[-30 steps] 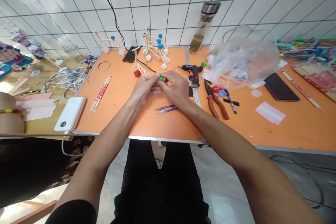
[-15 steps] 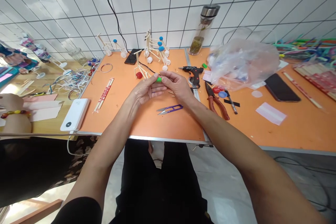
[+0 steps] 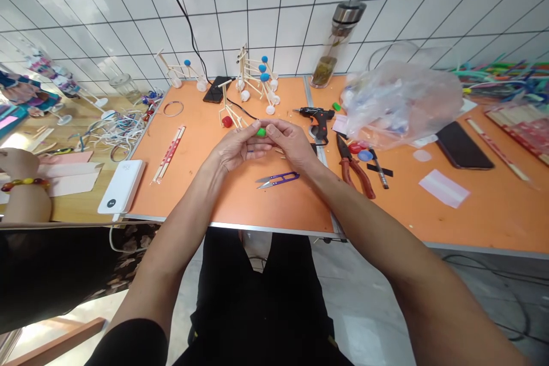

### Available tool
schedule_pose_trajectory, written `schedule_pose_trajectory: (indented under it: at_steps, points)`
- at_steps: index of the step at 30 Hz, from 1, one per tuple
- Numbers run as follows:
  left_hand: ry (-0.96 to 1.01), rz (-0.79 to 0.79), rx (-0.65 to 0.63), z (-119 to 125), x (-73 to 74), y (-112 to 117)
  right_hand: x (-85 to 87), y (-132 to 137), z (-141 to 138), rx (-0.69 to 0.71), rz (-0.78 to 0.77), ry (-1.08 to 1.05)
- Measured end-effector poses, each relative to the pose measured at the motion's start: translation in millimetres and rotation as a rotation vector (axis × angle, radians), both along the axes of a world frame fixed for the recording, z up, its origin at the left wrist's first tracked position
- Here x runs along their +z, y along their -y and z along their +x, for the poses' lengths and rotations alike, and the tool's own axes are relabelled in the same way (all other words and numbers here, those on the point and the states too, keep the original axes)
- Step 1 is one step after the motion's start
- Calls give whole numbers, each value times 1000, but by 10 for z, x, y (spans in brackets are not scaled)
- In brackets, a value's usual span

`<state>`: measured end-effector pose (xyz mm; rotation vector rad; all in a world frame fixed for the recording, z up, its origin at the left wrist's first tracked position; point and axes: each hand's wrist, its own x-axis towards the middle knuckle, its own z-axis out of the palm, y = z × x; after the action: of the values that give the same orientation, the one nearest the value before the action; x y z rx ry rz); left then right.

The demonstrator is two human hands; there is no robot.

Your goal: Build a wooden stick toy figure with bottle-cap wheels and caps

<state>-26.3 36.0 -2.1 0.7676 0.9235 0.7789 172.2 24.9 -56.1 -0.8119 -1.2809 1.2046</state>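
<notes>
A small lump of green modelling clay (image 3: 261, 132) is pinched between the fingertips of both hands above the orange table (image 3: 253, 206). My left hand (image 3: 240, 147) holds it from the left, thumb on top, the other fingers curled below. From the right, my right hand (image 3: 288, 142) presses it with thumb and forefinger. Purple-handled thread snips (image 3: 278, 179) lie just below my hands. Behind them stands a small wooden-stick frame with a red ball (image 3: 227, 121). A larger stick frame (image 3: 246, 71) carries blue and white balls.
To the right are a black glue gun (image 3: 317, 120), red-handled pliers (image 3: 354, 166), a pen (image 3: 379, 167) and a plastic bag (image 3: 398, 103). A glass bottle (image 3: 332, 51) stands behind. A white power bank (image 3: 122, 186) and a co-worker's hand (image 3: 19, 166) are at left.
The green lump looks shorter and rounder between my fingertips than before. Both hands stay at nearly the same place, and the view has shifted slightly.
</notes>
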Motion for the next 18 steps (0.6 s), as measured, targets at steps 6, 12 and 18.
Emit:
schedule_pose_trajectory:
  at_steps: [6,12,18]
  points:
    - [-8,28,-51,-18,-27,-6,-77,-3,18,-94,189,213]
    - [-3,34,-73,-6,-55,-14,-114,74,-36,-321,422,386]
    - [27,-8,-86,-15,-58,-14,-112,73,30,-275,477,433]
